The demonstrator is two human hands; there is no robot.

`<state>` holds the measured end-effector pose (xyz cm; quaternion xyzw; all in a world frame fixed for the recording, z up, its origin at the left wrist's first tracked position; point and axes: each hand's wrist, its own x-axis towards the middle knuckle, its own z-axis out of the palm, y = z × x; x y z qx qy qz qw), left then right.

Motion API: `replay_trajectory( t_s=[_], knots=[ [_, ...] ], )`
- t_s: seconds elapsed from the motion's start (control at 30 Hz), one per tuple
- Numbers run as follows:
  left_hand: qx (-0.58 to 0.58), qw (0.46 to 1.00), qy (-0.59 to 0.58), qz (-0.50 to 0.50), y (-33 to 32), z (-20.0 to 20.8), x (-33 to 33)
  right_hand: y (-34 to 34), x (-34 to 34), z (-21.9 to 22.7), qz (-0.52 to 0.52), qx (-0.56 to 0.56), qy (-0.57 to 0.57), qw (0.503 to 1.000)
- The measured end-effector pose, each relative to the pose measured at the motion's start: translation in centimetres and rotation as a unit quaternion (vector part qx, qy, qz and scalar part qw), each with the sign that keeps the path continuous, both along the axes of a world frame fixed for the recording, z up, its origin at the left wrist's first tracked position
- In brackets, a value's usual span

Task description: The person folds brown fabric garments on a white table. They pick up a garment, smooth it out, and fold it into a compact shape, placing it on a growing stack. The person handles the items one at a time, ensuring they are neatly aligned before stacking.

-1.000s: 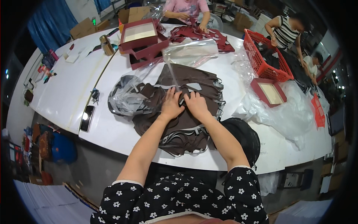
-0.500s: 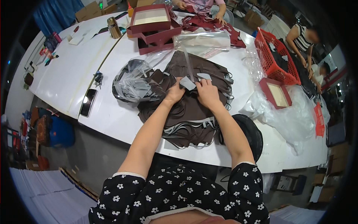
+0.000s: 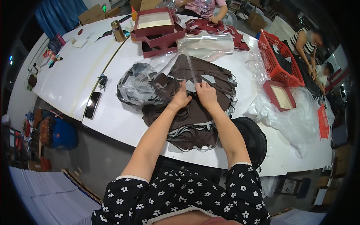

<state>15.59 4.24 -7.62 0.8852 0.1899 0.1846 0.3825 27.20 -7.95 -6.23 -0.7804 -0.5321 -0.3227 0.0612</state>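
A pile of dark brown fabric pieces (image 3: 195, 108) with grey straps and edging lies on the white table in front of me. Between my hands shows a small grey flat piece (image 3: 191, 86), partly covered by my fingers. My left hand (image 3: 181, 99) has its fingers closed at the left edge of that piece. On the other side my right hand (image 3: 206, 94) is closed with bent fingers at its right edge. Another grey flat piece (image 3: 208, 78) lies on the fabric just beyond my right hand. Left of the pile sits a clear plastic bag (image 3: 137, 90) full of grey and brown pieces.
Dark red boxes (image 3: 155, 35) are stacked at the back, beside clear plastic sleeves (image 3: 206, 43). A red basket (image 3: 281, 62) and an open box (image 3: 279, 95) stand at right near crumpled plastic (image 3: 277, 116). A phone (image 3: 92, 105) lies left. Other people work around the table.
The grey flat piece was lifted and plainly visible between my hands; now it sits lower and more covered. My hands have drawn slightly closer together. The whole view has shifted a little.
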Motion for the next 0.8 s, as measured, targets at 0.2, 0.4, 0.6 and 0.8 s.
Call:
replay_trajectory(
  t_s=[0.2,0.4,0.6,0.8],
  knots=[
    [0.142,0.988,0.002,0.065,-1.1,0.0,-0.5,-1.7,-0.3,2.2,0.056,0.067,0.154,0.984],
    [0.308,0.939,0.111,0.107,-4.9,4.4,-1.5,-6.0,0.0,3.3,0.057,0.205,0.267,0.94],
    [0.209,0.971,0.084,0.083,-4.6,4.4,-2.0,-7.9,-1.0,2.8,0.085,0.093,0.264,0.956],
    [0.058,0.995,-0.024,0.075,-3.8,4.1,-3.1,-6.5,-4.5,2.7,0.021,0.064,0.256,0.964]
  ],
)
